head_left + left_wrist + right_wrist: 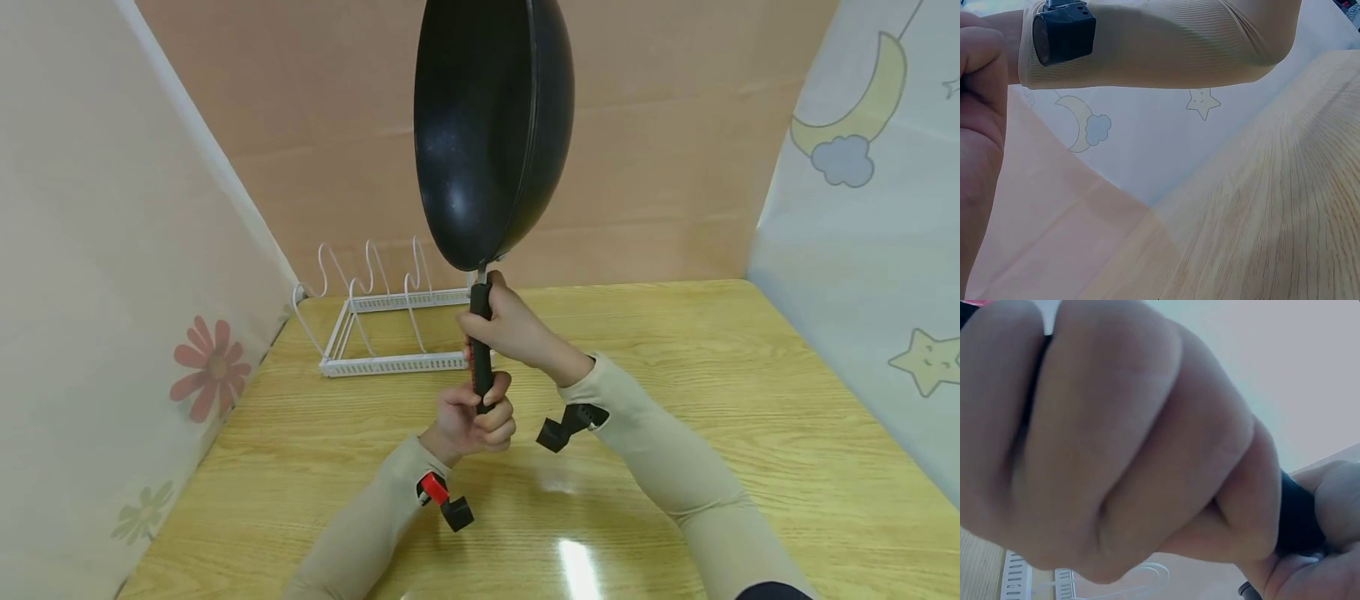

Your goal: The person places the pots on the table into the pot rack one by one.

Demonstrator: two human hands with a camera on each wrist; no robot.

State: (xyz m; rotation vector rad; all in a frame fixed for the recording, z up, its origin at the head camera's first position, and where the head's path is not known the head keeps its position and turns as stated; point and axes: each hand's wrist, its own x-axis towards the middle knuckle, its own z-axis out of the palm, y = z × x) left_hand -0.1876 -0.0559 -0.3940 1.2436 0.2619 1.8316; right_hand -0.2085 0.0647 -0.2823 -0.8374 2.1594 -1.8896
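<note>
A black wok (480, 133) is held up on its side above the table, its hollow facing left and its top cut off by the head view's edge. Its long dark handle (482, 367) points down toward me. My right hand (506, 325) grips the handle's upper part, close under the wok. Lower down, my left hand (476, 417) curls round the handle's end. In the right wrist view, the curled fingers (1110, 425) of my right hand fill most of the picture, with a short dark piece of the handle (1297, 519) between the two hands.
Behind the hands, a white wire rack (393, 364) with upright loops stands at the back left of the wooden table (637, 375). A brown back wall (660, 167) and patterned side walls close in the table. Small black cameras (573, 425) are strapped to both wrists.
</note>
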